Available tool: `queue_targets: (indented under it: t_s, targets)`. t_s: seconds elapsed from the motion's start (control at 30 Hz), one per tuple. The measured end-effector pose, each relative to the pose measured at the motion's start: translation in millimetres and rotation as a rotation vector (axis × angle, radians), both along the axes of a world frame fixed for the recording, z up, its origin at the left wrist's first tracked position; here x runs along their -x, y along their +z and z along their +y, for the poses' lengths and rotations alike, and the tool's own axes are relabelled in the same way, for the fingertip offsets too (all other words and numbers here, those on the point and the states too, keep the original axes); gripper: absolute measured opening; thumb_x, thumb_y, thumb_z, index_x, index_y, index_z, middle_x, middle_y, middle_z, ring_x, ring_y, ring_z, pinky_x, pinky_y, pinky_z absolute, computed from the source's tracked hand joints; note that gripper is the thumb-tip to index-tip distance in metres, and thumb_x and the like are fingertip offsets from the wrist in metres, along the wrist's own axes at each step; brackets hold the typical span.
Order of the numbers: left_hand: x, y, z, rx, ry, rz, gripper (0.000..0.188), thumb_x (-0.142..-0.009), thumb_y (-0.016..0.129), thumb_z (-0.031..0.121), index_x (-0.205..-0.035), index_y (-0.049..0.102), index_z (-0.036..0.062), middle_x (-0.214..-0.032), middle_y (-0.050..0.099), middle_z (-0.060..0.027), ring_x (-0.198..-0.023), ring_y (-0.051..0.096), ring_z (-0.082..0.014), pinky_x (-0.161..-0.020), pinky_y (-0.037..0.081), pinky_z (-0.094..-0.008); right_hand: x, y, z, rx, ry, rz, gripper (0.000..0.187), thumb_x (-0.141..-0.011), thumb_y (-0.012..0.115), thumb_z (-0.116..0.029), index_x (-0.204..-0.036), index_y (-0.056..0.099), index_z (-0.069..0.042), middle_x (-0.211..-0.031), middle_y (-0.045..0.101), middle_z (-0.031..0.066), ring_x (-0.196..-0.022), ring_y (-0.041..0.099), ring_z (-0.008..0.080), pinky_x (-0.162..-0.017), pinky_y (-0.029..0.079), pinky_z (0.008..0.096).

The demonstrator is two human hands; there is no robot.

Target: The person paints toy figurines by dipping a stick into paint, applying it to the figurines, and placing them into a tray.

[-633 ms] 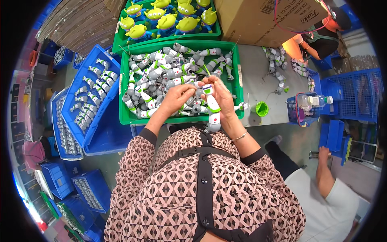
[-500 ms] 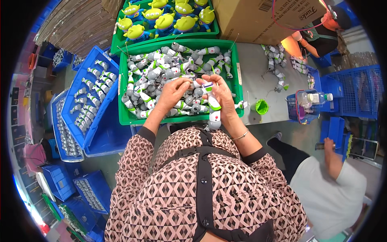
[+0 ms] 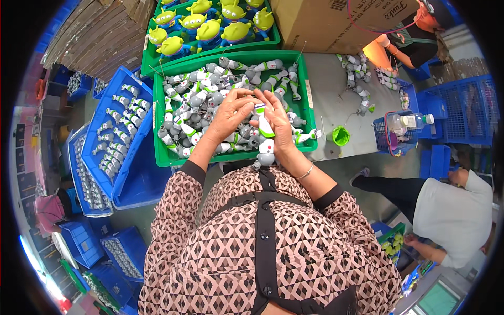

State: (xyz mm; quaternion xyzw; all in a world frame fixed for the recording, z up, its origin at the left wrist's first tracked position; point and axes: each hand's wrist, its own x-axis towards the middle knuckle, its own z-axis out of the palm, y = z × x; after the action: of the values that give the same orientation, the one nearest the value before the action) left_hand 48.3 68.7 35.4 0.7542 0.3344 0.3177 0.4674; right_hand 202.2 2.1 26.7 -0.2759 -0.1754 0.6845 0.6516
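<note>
Many grey-and-white toy parts [image 3: 197,98] filled a green tray [image 3: 308,105], over whose near rim the right hand [image 3: 279,126] gripped a similar piece [image 3: 265,131], the left hand's [image 3: 228,119] hold at its top unclear, while a blue tray [image 3: 137,137] held more and a rear bin [image 3: 273,37] green-headed figures [image 3: 208,30].

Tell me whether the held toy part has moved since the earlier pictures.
Yes: the toy part has shifted slightly left, away from the green cup.
</note>
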Motion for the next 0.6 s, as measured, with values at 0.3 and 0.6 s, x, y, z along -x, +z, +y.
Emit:
queue_targets:
  t_s: [0.3,0.6]
  targets:
    - [13,-9,-6,0.056,-0.021,-0.064,0.026,-0.093,0.058,0.027,-0.107,0.07,0.008,-0.12,0.052,-0.0104,-0.112,0.05,-0.0226,-0.094,0.043,-0.0346,9,5,-12,-0.03,0.037,-0.076,0.06,-0.093,0.052,-0.012,-0.143,0.021,-0.003,-0.149,0.03,0.0154,-0.124,0.047,0.0228,-0.084,0.057,0.036]
    - [17,-6,-10,0.18,0.005,-0.134,0.025,-0.093,0.057,0.023,-0.103,0.07,0.0037,-0.112,0.058,-0.0096,-0.106,0.055,-0.0206,-0.09,0.045,-0.0325,-21,4,-28,-0.213,-0.017,-0.528,0.062,-0.09,0.057,-0.009,-0.142,0.024,-0.001,-0.146,0.032,0.0206,-0.136,0.035,0.0263,-0.092,0.05,0.0342]
